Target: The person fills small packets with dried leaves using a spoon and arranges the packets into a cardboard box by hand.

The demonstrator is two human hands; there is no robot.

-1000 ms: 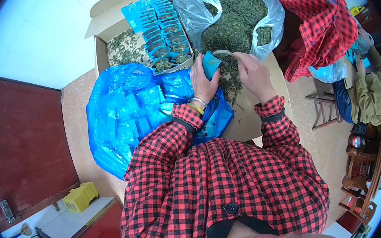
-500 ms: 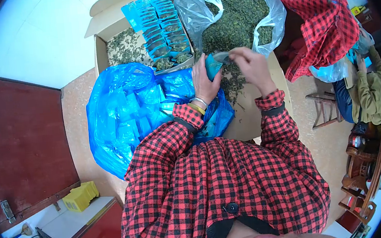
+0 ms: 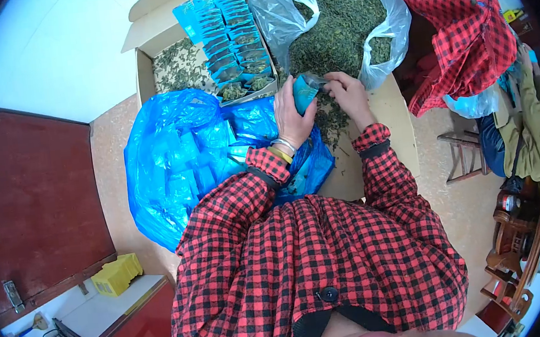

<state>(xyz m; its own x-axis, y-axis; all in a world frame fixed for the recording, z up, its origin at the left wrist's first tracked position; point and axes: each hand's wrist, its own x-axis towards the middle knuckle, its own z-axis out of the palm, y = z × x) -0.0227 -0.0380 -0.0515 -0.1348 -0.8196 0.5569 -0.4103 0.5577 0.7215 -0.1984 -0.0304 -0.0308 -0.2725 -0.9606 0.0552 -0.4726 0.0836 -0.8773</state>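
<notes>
My left hand (image 3: 289, 116) is closed around a small blue packet (image 3: 304, 93), held tilted with its mouth up and to the right. At that mouth, the fingers of my right hand (image 3: 350, 98) pinch a small grey scoop-like thing (image 3: 317, 81); its shape is partly hidden. Just beyond both hands, a clear plastic bag (image 3: 301, 28) holds a heap of dried green leaves (image 3: 337, 22). Loose leaves (image 3: 332, 118) lie on the cardboard below my right hand. Filled blue packets (image 3: 229, 65) stand in rows in a cardboard box (image 3: 145, 76).
A blue plastic bag (image 3: 145, 154) full of flat blue packets lies left of my hands. Red checked cloth (image 3: 457, 14) hangs at the upper right. Another person (image 3: 532, 124) is at the far right, near a wooden stool (image 3: 462, 156). A yellow box (image 3: 117, 275) rests on a cabinet.
My right hand has lowered slightly and moved a little left, closer to the packet's mouth. My left hand keeps the packet in nearly the same place. The other person's arm has shifted.
</notes>
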